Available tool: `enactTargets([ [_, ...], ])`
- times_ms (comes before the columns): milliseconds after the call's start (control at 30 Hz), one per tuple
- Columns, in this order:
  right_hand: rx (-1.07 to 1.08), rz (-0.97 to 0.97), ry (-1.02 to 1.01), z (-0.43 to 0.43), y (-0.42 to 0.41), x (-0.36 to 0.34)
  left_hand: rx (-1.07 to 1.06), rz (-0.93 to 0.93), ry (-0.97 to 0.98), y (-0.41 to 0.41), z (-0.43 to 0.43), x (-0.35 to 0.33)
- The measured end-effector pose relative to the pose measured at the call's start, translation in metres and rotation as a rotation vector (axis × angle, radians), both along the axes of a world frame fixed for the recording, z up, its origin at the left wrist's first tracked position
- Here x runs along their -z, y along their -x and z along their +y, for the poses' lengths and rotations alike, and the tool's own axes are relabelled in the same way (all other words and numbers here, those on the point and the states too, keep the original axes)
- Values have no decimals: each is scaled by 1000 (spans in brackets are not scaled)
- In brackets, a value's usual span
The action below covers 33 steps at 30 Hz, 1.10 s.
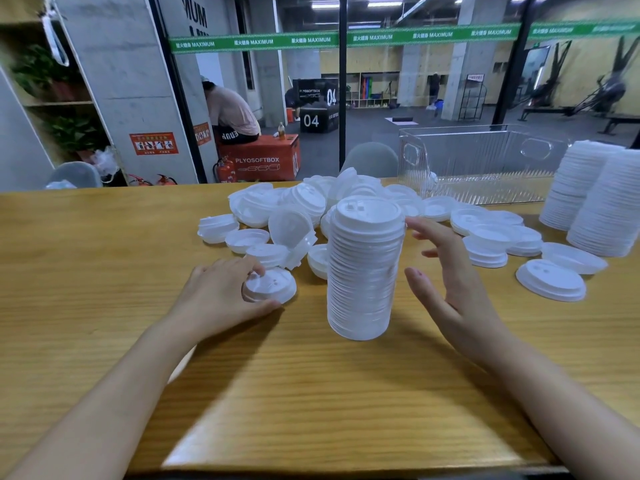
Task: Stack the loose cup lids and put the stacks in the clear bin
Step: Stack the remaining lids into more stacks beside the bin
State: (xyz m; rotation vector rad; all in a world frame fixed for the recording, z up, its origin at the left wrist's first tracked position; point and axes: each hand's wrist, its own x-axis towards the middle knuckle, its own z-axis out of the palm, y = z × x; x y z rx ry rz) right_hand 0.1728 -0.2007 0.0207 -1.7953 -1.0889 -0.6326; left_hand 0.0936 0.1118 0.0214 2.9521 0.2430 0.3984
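Wood-grain desk point(104, 244) runs up to a glass wall point(311, 109), behind which a gym floor shows an orange plyo box point(259, 159) with a person point(230, 112) seated on it and a red fire extinguisher point(225, 169) beside it. At the middle of the desk a tall stack of lids point(363, 271) stands upright and slightly leaning. The right hand point(450, 282) hovers just beside it, fingers spread and relaxed, palm turned toward the stack; whether a fingertip touches the top rim cannot be told. The left hand point(221, 296) lies on the desk to the stack's left and grips a single lid point(273, 284), fingers curled over its top and thumb at its near edge. Behind both, a heap of loose lids point(298, 206) sprawls across the desk, some upside down, and spreads rightward, lying between the tall stack and the clear bin point(485, 161) at the far edge. Two finished stacks point(602, 202) stand side by side at the right edge, close to the bin's right end, with a few flat lids in front of them.
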Motion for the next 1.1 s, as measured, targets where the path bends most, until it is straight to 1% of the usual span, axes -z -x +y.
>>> enactTargets([
  [67,-1,1,-4,0,0,0,26,-65,90,1,-4,-4],
  [200,-4,4,-8,1,0,0,76,-212,407,5,-12,-11],
  [267,-2,2,-7,1,0,1,104,-272,532,6,-16,-14],
  [367,-5,-4,-10,1,-1,1,124,-317,672,6,-19,-19],
  [467,-6,-9,-18,0,-1,1,118,-343,756,4,-19,-20],
  [633,9,-19,-23,0,-4,3,77,-526,829,3,-29,-41],
  [733,24,-10,-31,0,-5,4,174,-582,833,2,-46,-62],
  [800,31,-5,-40,-1,-5,4,280,-558,807,1,-63,-72],
  [900,31,6,-46,-1,-5,4,397,-470,734,-3,-87,-77],
  [1000,34,1,-45,-2,-6,4,417,-405,702,-9,-97,-76],
  [1100,34,-1,-42,-2,-5,3,415,-371,708,-12,-99,-74],
])
